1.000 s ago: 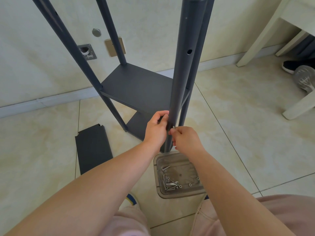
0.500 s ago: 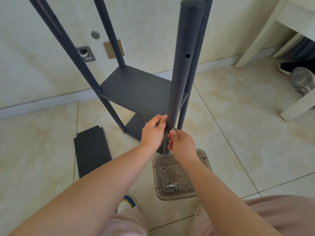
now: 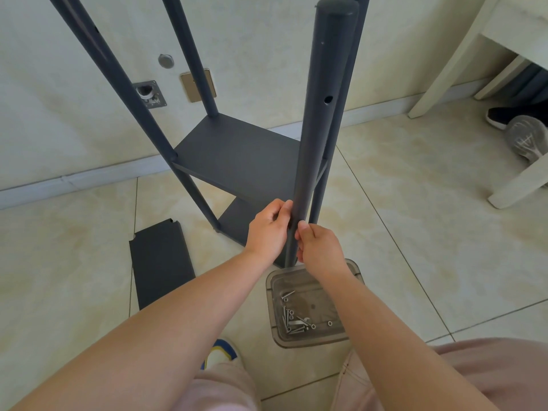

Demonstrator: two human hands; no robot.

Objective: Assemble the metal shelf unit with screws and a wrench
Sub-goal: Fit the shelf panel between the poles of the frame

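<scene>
1. The shelf unit [image 3: 237, 155] stands on the floor [image 3: 400, 221] near the wall; the nearest post [image 3: 320, 120] rises toward the camera, and both hands meet low on it, just above the lower shelf corner.
2. Left hand [image 3: 268, 229] curls around the post from the left, fingers wrapped on it. Right hand [image 3: 318, 247] is closed against the post's front with thumb and fingers pinched; whether a screw sits in that pinch cannot be told, it is hidden.
3. Risk: any small screw in the pinch could slip and fall to the floor, since the joint is hidden behind the fingers and alignment goes by feel.
4. Risk: the unit looks only partly braced, so sideways force at this low joint may rock the tall posts or pull the hole off line.
5. Risk: a cross-threaded start if the post twists in the left grip.
6. The screw tray [image 3: 311, 304] lies on the floor right below the hands, touching nothing; its spare screws [image 3: 293, 321] are within reach.
7. A loose shelf panel [image 3: 160, 262] lies flat on the floor left of the unit, apart from both hands.
8. No wrench is visible.
</scene>
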